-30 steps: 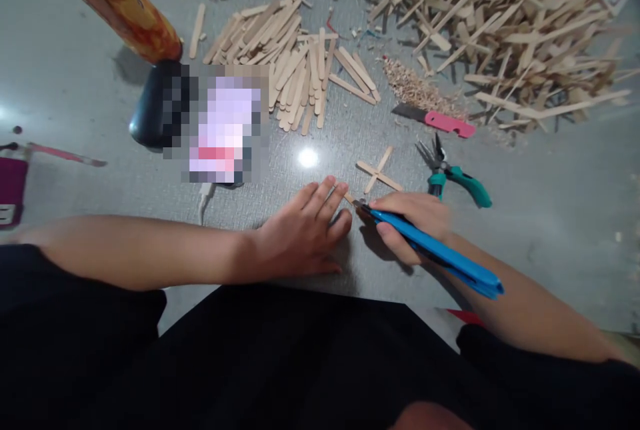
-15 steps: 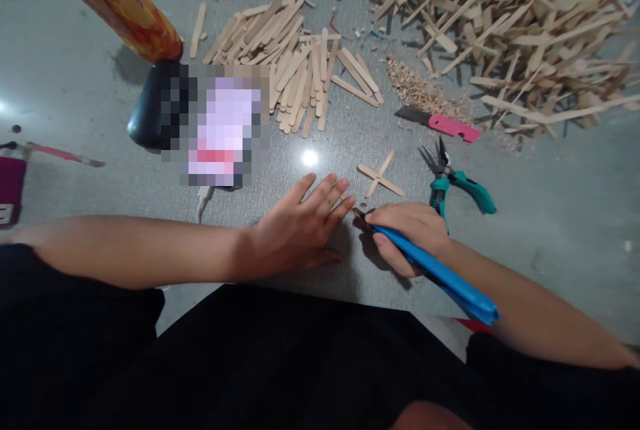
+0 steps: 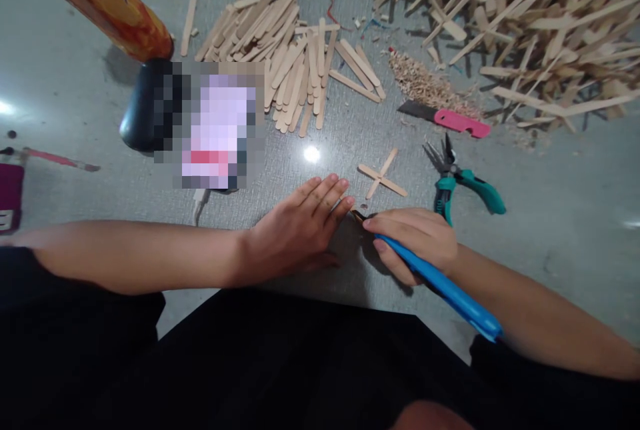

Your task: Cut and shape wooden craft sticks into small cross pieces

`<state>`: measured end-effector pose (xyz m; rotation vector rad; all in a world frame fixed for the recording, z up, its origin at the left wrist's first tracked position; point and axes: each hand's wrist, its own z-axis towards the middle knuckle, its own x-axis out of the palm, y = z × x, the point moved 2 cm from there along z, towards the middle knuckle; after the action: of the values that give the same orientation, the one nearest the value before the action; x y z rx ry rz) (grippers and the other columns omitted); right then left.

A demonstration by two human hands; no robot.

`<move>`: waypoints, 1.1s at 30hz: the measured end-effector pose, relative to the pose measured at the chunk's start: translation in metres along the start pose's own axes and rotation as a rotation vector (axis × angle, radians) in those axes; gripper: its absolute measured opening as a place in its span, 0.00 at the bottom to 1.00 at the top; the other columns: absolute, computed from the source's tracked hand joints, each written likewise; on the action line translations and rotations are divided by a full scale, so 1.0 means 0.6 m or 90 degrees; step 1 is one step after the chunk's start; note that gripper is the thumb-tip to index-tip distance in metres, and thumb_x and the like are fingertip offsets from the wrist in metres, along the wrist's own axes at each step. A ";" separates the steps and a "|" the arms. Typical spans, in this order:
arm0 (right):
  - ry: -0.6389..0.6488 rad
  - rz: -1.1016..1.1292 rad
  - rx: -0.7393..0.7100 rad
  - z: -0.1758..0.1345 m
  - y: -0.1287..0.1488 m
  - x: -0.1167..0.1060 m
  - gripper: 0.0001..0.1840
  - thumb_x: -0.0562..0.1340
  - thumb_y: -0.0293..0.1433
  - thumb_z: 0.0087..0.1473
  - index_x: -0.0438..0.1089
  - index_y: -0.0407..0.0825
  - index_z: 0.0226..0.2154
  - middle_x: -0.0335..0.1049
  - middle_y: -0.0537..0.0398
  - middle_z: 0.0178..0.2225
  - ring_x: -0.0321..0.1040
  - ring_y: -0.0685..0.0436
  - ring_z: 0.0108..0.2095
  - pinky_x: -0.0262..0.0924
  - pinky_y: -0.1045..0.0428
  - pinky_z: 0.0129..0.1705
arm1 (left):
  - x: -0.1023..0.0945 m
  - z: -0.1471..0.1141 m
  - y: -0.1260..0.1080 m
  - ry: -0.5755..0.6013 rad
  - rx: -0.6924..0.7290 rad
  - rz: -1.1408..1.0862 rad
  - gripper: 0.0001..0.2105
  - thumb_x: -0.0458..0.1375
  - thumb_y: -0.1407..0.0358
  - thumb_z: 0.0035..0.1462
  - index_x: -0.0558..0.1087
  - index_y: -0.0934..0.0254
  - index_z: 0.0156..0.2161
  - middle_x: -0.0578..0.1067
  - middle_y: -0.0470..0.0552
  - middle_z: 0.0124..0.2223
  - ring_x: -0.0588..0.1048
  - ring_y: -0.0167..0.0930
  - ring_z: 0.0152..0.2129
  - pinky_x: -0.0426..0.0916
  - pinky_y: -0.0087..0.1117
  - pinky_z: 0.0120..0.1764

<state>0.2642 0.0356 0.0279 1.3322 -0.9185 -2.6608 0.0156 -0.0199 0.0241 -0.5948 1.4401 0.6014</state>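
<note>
My left hand [image 3: 307, 223] lies palm down on the table, fingers stretched out, holding nothing that I can see. Its fingertips are close to the dark, gold-tinted tip of a long blue-handled tool [image 3: 440, 283], whose exact kind I cannot make out. My right hand [image 3: 417, 240] grips this tool like a pen, with the handle running back toward my forearm. Just beyond both hands lies a cross of two wooden craft sticks [image 3: 381, 177]. A small dark speck rests near the tool's tip. What lies under my left palm is hidden.
Right of the cross are green-handled pliers [image 3: 450, 177] and a pink-handled blade [image 3: 457, 123] beside wood shavings [image 3: 425, 83]. Loose craft sticks [image 3: 300, 77] and a large heap of joined sticks [image 3: 540, 23] lie behind. A pixelated phone [image 3: 217, 130], black object [image 3: 147, 107] and orange can [image 3: 125, 10] stand left.
The view has shifted slightly. My left fingers have drawn closer together, and the blue tool has turned a little in my right hand, its tip still by the left fingertips.
</note>
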 end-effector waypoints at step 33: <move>0.004 0.109 0.111 0.005 -0.008 -0.011 0.15 0.67 0.27 0.69 0.78 0.53 0.55 0.89 0.51 0.41 0.88 0.41 0.36 0.85 0.49 0.40 | 0.007 -0.005 0.009 -0.028 0.008 -0.029 0.53 0.61 0.35 0.74 0.65 0.88 0.78 0.69 0.81 0.79 0.71 0.60 0.77 0.68 0.53 0.78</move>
<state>0.2674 0.0427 0.0315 1.2277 -1.2285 -2.4961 0.0098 -0.0178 0.0197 -0.6000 1.3848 0.5659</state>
